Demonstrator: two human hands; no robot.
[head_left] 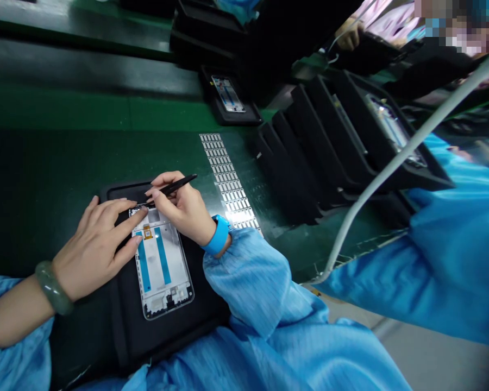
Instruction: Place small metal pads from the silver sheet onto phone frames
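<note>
- The phone frame (171, 271) lies below and left of the middle of the picture, open inner side up, with two blue strips (163, 255) and a small orange flex piece (148, 232) showing.
- The left hand (100, 239) comes in from the lower left, palm down and fingers loosely spread; its fingertips touch the frame's upper end and its thumb meets the long left side. It grips nothing.
- The right hand (183, 209) is closed in a pinch around a slim black tool (179, 185), held aslant over that same upper end. The tool's tip seems to reach the frame's edge, though fingers and blur hide the contact.
- Beneath the frame is a black tray (206, 288).
- A green bangle (54, 288) circles the left wrist, a blue band (219, 237) the right.
- Right of the hands, near centre, a sheet of small pale pieces (226, 174) lies on the green bench (158, 149).
- Top centre, another tray (250, 115) bears a similar phone frame (229, 93).
- At upper right, black trays (305, 157) lean in a stack behind a grey cable (367, 201).
</note>
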